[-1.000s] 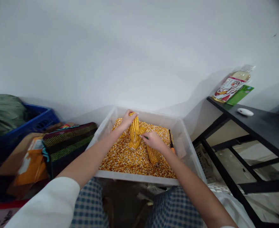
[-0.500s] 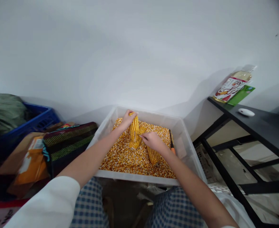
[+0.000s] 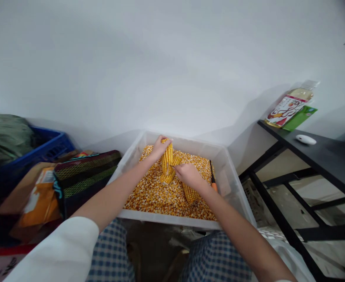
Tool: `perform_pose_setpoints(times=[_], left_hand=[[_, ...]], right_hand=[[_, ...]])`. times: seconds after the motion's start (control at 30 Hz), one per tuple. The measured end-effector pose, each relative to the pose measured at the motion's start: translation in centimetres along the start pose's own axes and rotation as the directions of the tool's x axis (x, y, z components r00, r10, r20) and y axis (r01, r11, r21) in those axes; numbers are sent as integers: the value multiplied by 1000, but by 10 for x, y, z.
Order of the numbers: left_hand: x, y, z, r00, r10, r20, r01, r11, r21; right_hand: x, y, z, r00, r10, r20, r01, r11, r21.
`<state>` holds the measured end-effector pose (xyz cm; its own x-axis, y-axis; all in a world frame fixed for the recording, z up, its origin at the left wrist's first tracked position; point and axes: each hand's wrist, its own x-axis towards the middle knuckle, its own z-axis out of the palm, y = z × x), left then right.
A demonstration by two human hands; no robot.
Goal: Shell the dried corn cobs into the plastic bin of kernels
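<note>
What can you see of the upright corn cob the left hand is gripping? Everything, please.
The cob stands nearly upright: dry, golden-yellow, with neat kernel rows covering the side in view. The left hand grips its top from the left. Its base is sunk in the loose kernels that fill the clear plastic bin. The right hand works at its lower part, where a second cob leans against it.

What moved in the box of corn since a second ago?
Nothing visibly moved. The left hand still grips the top of the upright corn cob, and the right hand stays against its lower part. The other cob, the loose kernels and the plastic tub lie as before.
</note>
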<state>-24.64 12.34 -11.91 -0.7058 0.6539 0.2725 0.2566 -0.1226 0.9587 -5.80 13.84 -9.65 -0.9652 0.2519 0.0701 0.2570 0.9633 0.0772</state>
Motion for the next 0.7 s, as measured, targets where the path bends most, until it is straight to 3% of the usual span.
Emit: perform_pose_setpoints(times=[0.23, 0.4, 0.5, 0.6, 0.63, 0.7], left_hand=[[-7, 12, 8, 1000, 7, 9, -7, 998, 55], [-14, 22, 7, 991, 99, 87, -110, 985, 131], [-27, 32, 14, 962, 178, 205, -215, 960, 179], [-41, 41, 26, 885, 224, 409, -324, 926, 192], [-43, 43, 29, 865, 232, 444, -343, 920, 188], [-42, 43, 30, 869, 229, 438, -336, 924, 183]], right_hand=[[5, -5, 3, 998, 1, 59, 2, 998, -61], [5, 12, 0, 999, -47, -16, 48, 991, 125], [4, 21, 3, 994, -104, -39, 111, 942, 318], [3, 23, 11, 986, -168, 5, 146, 870, 472], [2, 22, 13, 981, -192, 32, 151, 854, 498], [1, 20, 15, 973, -223, 56, 161, 836, 525]])
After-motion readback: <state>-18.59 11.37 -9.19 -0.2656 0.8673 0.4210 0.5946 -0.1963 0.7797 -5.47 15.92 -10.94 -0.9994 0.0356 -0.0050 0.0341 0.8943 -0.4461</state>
